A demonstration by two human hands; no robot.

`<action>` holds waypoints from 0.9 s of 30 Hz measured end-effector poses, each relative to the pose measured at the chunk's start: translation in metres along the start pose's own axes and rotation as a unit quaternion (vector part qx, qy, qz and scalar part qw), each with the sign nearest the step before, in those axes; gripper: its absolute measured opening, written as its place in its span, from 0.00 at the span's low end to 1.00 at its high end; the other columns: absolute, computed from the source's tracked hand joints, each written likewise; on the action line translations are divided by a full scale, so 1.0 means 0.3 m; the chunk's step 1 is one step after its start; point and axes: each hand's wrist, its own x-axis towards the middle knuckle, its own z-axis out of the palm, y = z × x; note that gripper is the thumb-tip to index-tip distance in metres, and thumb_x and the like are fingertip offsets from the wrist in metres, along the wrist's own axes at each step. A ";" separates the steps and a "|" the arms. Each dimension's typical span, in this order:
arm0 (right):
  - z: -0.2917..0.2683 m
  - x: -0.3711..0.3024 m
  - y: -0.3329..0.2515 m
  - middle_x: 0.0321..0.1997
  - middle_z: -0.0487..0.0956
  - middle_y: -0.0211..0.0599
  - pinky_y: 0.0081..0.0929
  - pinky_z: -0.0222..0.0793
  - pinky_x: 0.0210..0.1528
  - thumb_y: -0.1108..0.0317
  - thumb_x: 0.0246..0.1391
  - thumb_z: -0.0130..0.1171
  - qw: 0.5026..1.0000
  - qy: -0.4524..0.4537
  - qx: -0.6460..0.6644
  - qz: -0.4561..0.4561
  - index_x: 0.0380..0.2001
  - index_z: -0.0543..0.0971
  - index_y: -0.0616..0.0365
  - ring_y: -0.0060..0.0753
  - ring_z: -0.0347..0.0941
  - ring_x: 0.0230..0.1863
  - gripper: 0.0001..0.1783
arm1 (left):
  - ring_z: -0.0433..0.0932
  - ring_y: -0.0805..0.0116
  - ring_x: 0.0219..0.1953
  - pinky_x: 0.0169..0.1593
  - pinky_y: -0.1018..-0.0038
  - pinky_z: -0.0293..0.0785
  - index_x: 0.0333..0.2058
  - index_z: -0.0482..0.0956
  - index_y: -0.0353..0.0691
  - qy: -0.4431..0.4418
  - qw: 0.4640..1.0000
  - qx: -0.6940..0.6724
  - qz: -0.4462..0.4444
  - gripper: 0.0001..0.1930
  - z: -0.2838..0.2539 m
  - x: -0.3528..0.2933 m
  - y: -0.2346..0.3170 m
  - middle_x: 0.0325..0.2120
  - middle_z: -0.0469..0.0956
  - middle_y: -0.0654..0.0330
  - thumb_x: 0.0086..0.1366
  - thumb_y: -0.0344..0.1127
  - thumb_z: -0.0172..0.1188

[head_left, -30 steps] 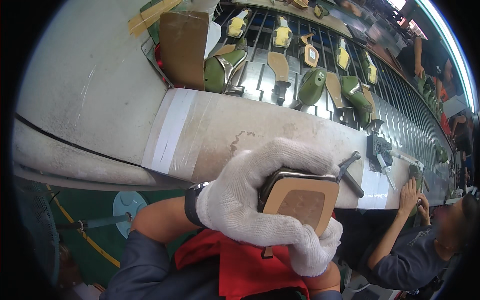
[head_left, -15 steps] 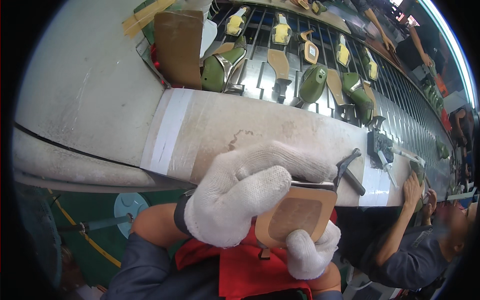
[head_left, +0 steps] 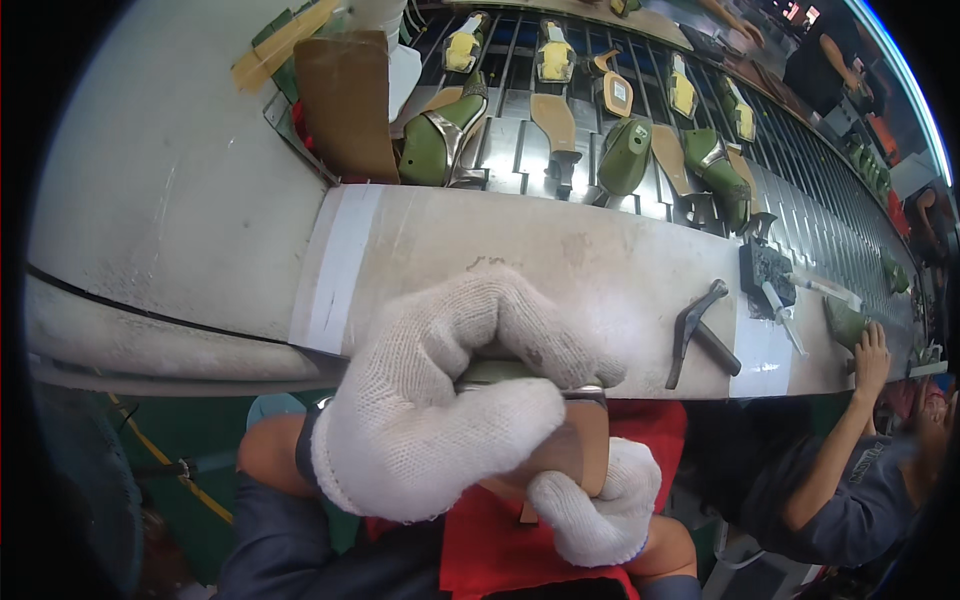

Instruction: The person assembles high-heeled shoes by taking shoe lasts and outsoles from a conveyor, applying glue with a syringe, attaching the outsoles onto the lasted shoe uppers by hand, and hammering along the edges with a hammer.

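Two-handed grip, clenched on shoe (head_left: 580,435), approx 5 o'clock of view, off near edge of tabletop (head_left: 500,230) & above red apron (head_left: 645,415). With white-gloved L hand (head_left: 440,390), grasps shoe from 9 o'clock side: fingers curled over far side, thumb across tan sole (head_left: 592,445). With gloved R hand (head_left: 600,500), grasps same shoe at approx 5 o'clock end, thumb at sole. Can see bit of green last (head_left: 495,372) btwn L thumb & fingers; rest hidden.

From shoe: at 2 o'clock on tabletop, dark metal hand tool (head_left: 690,335), well apart from both hands; farther out same way, black block (head_left: 765,272). Btwn 2 & 3 o'clock, co-worker's hand (head_left: 872,350) at green piece (head_left: 843,322). At 11 to 1 o'clock, slatted conveyor (head_left: 510,150) w/ more lasts (head_left: 625,155) & tan insoles (head_left: 553,120). At 11 o'clock, upright brown cardboard (head_left: 345,110).
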 end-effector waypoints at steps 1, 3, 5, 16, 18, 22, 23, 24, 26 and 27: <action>0.011 0.002 -0.004 0.24 0.84 0.43 0.34 0.77 0.27 0.68 0.61 0.75 1.000 0.007 0.021 0.015 0.33 0.90 0.62 0.41 0.85 0.23 0.08 | 0.90 0.52 0.48 0.60 0.53 0.85 0.44 0.77 0.31 0.001 0.999 0.024 -0.031 0.09 0.012 0.003 0.034 0.47 0.87 0.34 0.69 0.29 0.63; 0.027 0.014 -0.015 0.24 0.85 0.44 0.35 0.77 0.27 0.67 0.60 0.75 0.998 0.012 0.046 0.033 0.32 0.90 0.62 0.42 0.85 0.24 0.08 | 0.90 0.55 0.47 0.60 0.55 0.85 0.43 0.78 0.32 0.006 0.997 0.048 -0.066 0.09 0.007 0.004 0.055 0.45 0.88 0.37 0.67 0.27 0.65; 0.033 0.030 -0.029 0.25 0.85 0.45 0.35 0.76 0.26 0.66 0.60 0.75 0.999 -0.010 0.034 -0.006 0.32 0.89 0.62 0.45 0.85 0.24 0.09 | 0.90 0.64 0.43 0.57 0.61 0.85 0.41 0.79 0.33 -0.008 0.983 0.184 0.013 0.09 -0.007 -0.001 0.058 0.42 0.90 0.44 0.65 0.25 0.69; -0.101 0.175 -0.030 0.39 0.89 0.52 0.30 0.86 0.33 0.58 0.72 0.60 0.972 0.053 0.227 0.039 0.56 0.80 0.77 0.35 0.87 0.30 0.27 | 0.77 0.59 0.66 0.69 0.62 0.74 0.70 0.69 0.26 -0.056 0.989 -0.051 0.130 0.38 -0.099 0.207 -0.228 0.62 0.79 0.45 0.83 0.60 0.42; -0.160 0.202 -0.002 0.44 0.88 0.58 0.37 0.91 0.39 0.62 0.68 0.63 0.958 0.041 0.284 0.015 0.59 0.78 0.79 0.43 0.90 0.36 0.28 | 0.78 0.63 0.62 0.66 0.65 0.74 0.71 0.67 0.28 -0.082 0.990 -0.027 0.114 0.34 -0.053 0.190 -0.182 0.60 0.79 0.50 0.74 0.41 0.65; -0.163 0.180 0.022 0.52 0.86 0.63 0.45 0.92 0.47 0.68 0.64 0.62 0.951 0.120 0.285 0.003 0.61 0.76 0.82 0.51 0.90 0.46 0.29 | 0.77 0.63 0.62 0.67 0.64 0.74 0.73 0.65 0.28 -0.085 0.977 0.004 0.193 0.41 -0.021 0.228 -0.254 0.61 0.78 0.48 0.68 0.41 0.72; -0.163 0.176 0.021 0.52 0.86 0.63 0.45 0.92 0.47 0.68 0.64 0.62 0.952 0.120 0.282 0.004 0.61 0.76 0.82 0.51 0.90 0.46 0.29 | 0.75 0.63 0.65 0.70 0.64 0.71 0.74 0.62 0.28 -0.093 0.979 0.026 0.178 0.45 -0.026 0.230 -0.254 0.64 0.75 0.49 0.66 0.42 0.73; -0.161 0.175 0.017 0.52 0.86 0.63 0.45 0.92 0.47 0.69 0.63 0.62 0.956 0.134 0.260 0.019 0.61 0.76 0.82 0.51 0.90 0.45 0.29 | 0.73 0.63 0.67 0.72 0.65 0.68 0.76 0.59 0.28 -0.101 0.980 0.048 0.162 0.49 -0.029 0.232 -0.252 0.66 0.73 0.51 0.64 0.43 0.75; -0.158 0.171 0.013 0.52 0.87 0.63 0.45 0.92 0.48 0.69 0.63 0.61 0.959 0.147 0.238 0.033 0.61 0.76 0.83 0.52 0.90 0.45 0.29 | 0.73 0.64 0.67 0.72 0.65 0.68 0.76 0.60 0.27 -0.092 0.988 0.016 0.125 0.48 -0.020 0.218 -0.246 0.66 0.73 0.51 0.64 0.43 0.74; -0.154 0.170 0.012 0.51 0.87 0.63 0.44 0.92 0.47 0.69 0.63 0.61 0.961 0.145 0.235 0.030 0.61 0.76 0.83 0.51 0.90 0.44 0.29 | 0.73 0.64 0.67 0.72 0.66 0.68 0.75 0.60 0.27 -0.082 0.993 -0.014 0.088 0.48 -0.017 0.211 -0.239 0.66 0.74 0.51 0.64 0.42 0.73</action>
